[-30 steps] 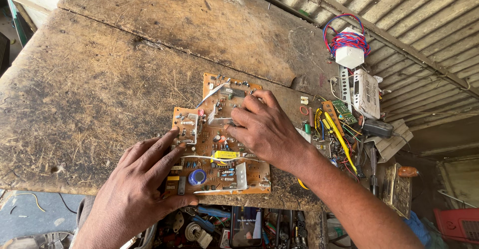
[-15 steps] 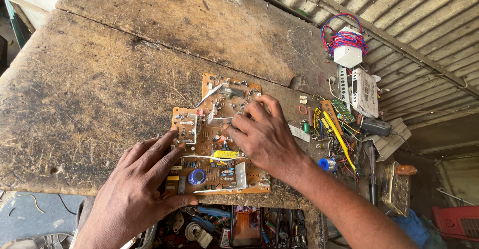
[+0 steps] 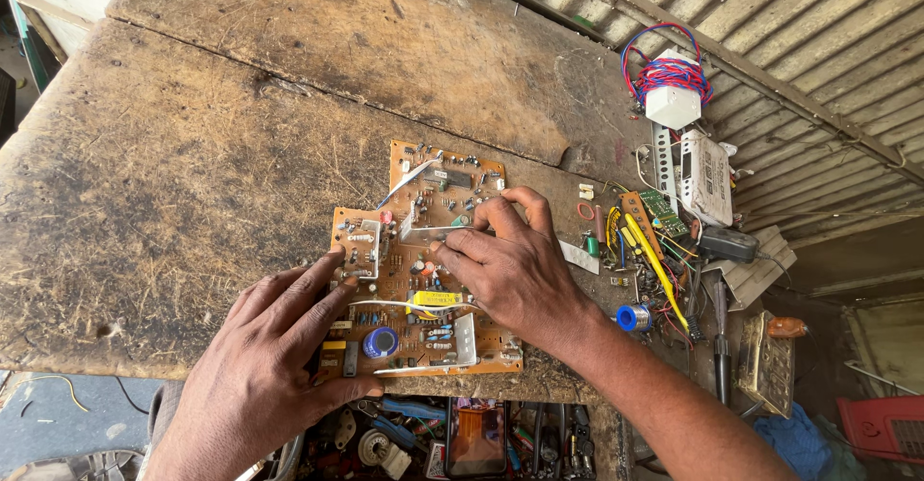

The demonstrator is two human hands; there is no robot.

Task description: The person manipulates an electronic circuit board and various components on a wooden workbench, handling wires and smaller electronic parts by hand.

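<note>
Scarred, stained wooden workbench (image 3: pixel 192 182) under a corrugated metal wall (image 3: pixel 789 48), parts clutter along the right edge. I'm looking straight down at a brown circuit board (image 3: pixel 423 269) lying flat near the bench's front edge, component side up.

My left hand (image 3: pixel 265 365) lies flat on the board's lower left corner, fingers spread and extended, gripping nothing, just pressing it down. My right hand (image 3: pixel 515 269) sits over the board's middle-right, fingers curled in with the tips pinched at a small metal part (image 3: pixel 428 234) standing on the board; can't tell whether it is actually clamped or only touched.

Handling call: board looks light, stiff and brittle, crowded with fragile bits: a blue capacitor (image 3: pixel 380 342), a yellow component (image 3: pixel 435 299), thin white leads. Best held by its bare edges or corners, or the metal heat-sink plate (image 3: pixel 462 341), not by the components. Probably slides easily on the wood unless pinned.

Right of it: solder spool (image 3: pixel 633 318), a yellow-handled tool (image 3: pixel 654 264), a white block wrapped in red and blue wire (image 3: pixel 671 86), a white adapter-like box (image 3: pixel 705 178). Junk parts below the bench edge.
</note>
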